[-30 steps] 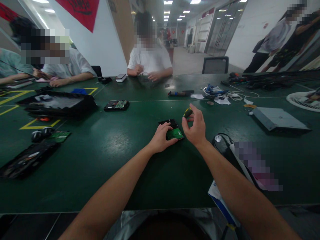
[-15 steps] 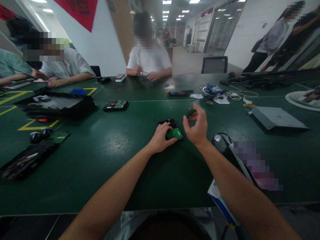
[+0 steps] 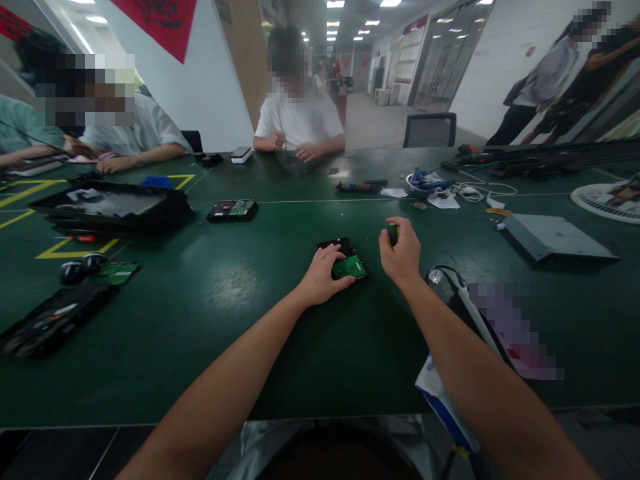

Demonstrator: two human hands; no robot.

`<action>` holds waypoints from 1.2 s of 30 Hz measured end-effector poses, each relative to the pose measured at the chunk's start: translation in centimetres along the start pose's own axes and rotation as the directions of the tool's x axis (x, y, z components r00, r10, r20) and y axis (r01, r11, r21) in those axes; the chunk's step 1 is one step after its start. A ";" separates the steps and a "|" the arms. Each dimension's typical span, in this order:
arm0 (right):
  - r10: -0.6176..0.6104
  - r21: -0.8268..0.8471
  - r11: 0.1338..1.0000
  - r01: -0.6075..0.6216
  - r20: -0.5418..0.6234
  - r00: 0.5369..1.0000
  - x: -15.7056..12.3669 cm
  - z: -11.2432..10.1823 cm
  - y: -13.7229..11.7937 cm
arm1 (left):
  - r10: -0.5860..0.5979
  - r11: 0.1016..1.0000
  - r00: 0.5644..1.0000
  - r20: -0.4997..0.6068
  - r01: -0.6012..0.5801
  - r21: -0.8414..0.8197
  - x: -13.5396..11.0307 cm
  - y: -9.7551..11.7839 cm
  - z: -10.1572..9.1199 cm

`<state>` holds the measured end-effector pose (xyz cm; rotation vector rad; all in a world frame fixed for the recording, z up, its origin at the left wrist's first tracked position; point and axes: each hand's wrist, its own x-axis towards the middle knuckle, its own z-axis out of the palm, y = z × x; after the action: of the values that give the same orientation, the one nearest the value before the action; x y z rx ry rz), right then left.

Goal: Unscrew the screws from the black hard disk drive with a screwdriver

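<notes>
A hard drive (image 3: 354, 267) with a green circuit board and black casing lies on the green table in front of me. Across its left side rests my left hand (image 3: 324, 273), thumb at the near edge and fingers over the top, gripping it. Just to the right and off the drive, my right hand (image 3: 401, 250) is curled around a screwdriver (image 3: 393, 233). Only part of its dark and yellow handle shows; the fingers hide the rest.
Another hard drive (image 3: 233, 210) lies farther left. Black trays (image 3: 115, 207) and a dark device part (image 3: 55, 320) are at left. A grey metal box (image 3: 557, 237) and a bag (image 3: 510, 327) are at right. A person in white (image 3: 300, 120) sits opposite.
My right hand has drawn slightly right and toward me, away from the drive, and its fingers have curled further round the screwdriver. My left hand and the drive stay put.
</notes>
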<state>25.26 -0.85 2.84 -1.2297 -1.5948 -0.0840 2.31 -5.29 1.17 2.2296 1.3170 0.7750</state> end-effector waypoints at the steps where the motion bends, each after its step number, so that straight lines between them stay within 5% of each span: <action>1: 0.026 -0.007 1.000 -0.026 0.040 0.999 -0.1 0.2 0.2 | -0.003 1.000 1.000 0.001 0.003 0.000 0.0 0.0 0.0; 9: 0.209 -0.250 0.960 -0.122 0.355 0.911 -1.1 1.6 2.6 | -0.019 1.000 1.000 0.020 0.019 -0.001 -0.1 0.1 -0.1; 17: 0.307 -0.466 0.885 0.004 0.589 0.748 -0.6 1.8 2.0 | -0.010 1.000 1.000 0.005 0.010 0.019 0.0 0.0 0.1; 21: 0.349 -0.517 0.856 0.028 0.617 0.705 -0.3 2.2 1.2 | -0.017 1.000 1.000 0.011 0.017 0.016 -0.1 0.2 0.0; 36: 0.167 -0.384 0.916 0.115 0.627 0.761 -0.8 1.8 1.1 | -0.009 1.000 1.000 0.008 0.009 0.015 0.0 -0.1 0.2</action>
<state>24.79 0.18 0.94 -1.7303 -2.2448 0.0487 2.38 -5.28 0.98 2.2342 1.3323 0.7540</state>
